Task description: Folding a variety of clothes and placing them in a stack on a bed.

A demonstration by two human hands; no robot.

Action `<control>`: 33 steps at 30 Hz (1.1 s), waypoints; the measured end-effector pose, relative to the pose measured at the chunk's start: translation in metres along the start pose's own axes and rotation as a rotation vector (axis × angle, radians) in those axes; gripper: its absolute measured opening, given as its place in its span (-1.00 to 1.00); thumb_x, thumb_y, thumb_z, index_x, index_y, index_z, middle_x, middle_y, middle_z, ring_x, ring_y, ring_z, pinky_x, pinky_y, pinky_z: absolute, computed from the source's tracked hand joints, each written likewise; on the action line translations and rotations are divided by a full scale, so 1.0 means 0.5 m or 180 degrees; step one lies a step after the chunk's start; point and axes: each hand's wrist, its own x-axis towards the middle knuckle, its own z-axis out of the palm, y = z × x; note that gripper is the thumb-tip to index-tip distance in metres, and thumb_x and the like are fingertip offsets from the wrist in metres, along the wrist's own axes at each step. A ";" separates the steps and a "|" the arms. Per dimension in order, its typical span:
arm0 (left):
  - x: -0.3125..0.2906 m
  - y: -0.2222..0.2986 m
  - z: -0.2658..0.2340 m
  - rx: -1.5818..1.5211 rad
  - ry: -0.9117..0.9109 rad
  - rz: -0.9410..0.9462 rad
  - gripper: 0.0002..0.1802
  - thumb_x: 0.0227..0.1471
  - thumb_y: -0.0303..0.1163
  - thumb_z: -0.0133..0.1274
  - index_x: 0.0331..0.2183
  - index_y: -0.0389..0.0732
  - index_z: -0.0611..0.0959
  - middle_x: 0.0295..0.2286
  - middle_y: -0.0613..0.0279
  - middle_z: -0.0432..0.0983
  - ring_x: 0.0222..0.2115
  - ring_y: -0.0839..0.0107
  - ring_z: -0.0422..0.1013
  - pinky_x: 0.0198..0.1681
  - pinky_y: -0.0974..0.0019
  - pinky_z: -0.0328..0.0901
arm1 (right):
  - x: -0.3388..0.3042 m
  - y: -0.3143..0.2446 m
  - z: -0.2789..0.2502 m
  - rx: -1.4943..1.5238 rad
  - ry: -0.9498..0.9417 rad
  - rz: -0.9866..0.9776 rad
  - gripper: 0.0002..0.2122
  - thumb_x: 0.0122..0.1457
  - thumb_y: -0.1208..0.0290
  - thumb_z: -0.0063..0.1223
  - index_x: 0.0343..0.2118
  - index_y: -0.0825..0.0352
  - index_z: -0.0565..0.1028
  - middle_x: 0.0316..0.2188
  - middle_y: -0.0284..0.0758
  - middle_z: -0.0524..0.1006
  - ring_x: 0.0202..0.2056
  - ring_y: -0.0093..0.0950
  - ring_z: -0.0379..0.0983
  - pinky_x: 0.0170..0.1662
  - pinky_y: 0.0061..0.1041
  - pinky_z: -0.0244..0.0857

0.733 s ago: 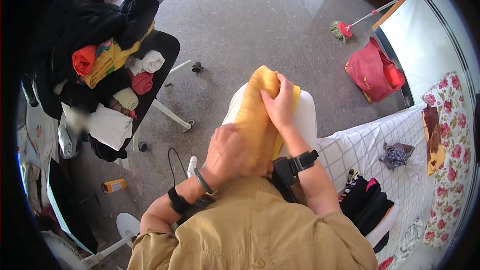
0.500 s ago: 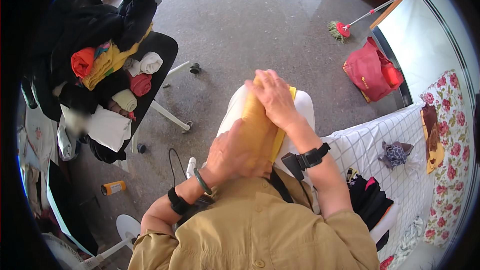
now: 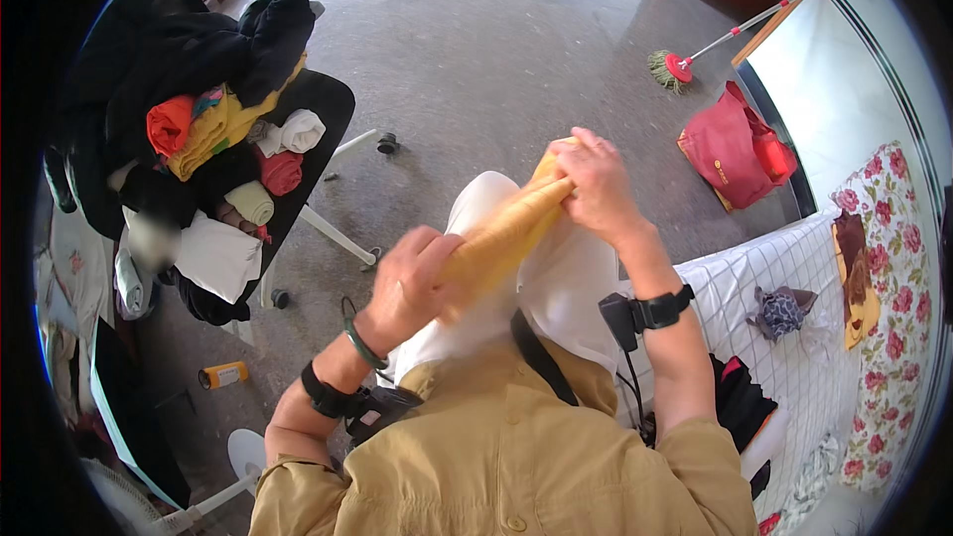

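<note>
A folded piece of yellow cloth (image 3: 501, 238), blurred by motion, stretches slantwise above my white-trousered knees. My left hand (image 3: 412, 276) grips its near left end, fingers curled over the edge. At the far right end my right hand (image 3: 598, 184) is closed round the cloth, with a fold pinched under the fingers. What kind of garment it is does not show. Both wrists carry black straps with small devices, and a green bangle (image 3: 364, 345) circles my left wrist.
At left, a black swivel chair (image 3: 333, 99) bears a heap of clothes, with a rolled yellow garment (image 3: 208, 139). At right stands a bed with a checked sheet (image 3: 715, 273) and dark clothes (image 3: 740, 407). A red bag (image 3: 735, 154) and a mop (image 3: 675, 69) are on the floor.
The yellow cloth lay flat on my lap under both hands. Now it is gripped at both ends and lifted, with my hands farther apart, the left moved left and the right moved right.
</note>
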 end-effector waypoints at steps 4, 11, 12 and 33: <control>0.034 0.010 -0.047 0.0887 0.0510 0.0906 -0.56 -0.45 -0.65 0.10 -0.32 -0.25 0.55 -0.42 0.14 0.37 -0.38 0.13 0.37 -0.32 0.21 0.32 | -0.030 -0.020 -0.085 -0.0373 0.0760 0.0114 -0.79 -0.20 0.60 0.12 -0.44 0.24 0.40 -0.27 -0.31 0.49 -0.04 -0.22 0.38 0.12 -0.14 0.10; 0.004 -0.023 -0.016 0.0973 0.0391 0.1549 -0.70 -0.36 -0.48 0.07 -0.39 -0.25 0.53 -0.43 0.21 0.35 -0.37 0.25 0.36 -0.27 0.22 0.31 | -0.196 -0.092 -0.107 -0.0685 0.0929 0.0109 -0.77 -0.26 0.63 0.09 -0.46 0.26 0.38 -0.37 -0.32 0.44 -0.20 -0.31 0.41 0.09 -0.09 0.14; -0.018 -0.035 0.006 0.0952 0.0376 0.1539 -0.70 -0.36 -0.48 0.07 -0.39 -0.25 0.53 -0.43 0.21 0.35 -0.37 0.25 0.36 -0.27 0.22 0.31 | -0.232 -0.102 -0.089 -0.0682 0.0907 0.0125 -0.77 -0.26 0.63 0.09 -0.46 0.26 0.38 -0.37 -0.32 0.44 -0.20 -0.31 0.41 0.09 -0.09 0.14; -0.034 -0.136 0.065 -0.1991 -0.0651 -0.2138 -0.24 0.03 -0.24 0.11 0.13 -0.38 0.17 -0.04 0.04 0.35 -0.07 0.39 0.34 -0.01 0.33 0.26 | -0.290 -0.025 -0.011 0.3713 0.0161 0.3576 -0.47 0.12 0.39 0.11 0.11 0.43 0.20 -0.14 -0.20 0.48 -0.13 -0.54 0.40 -0.06 -0.55 0.27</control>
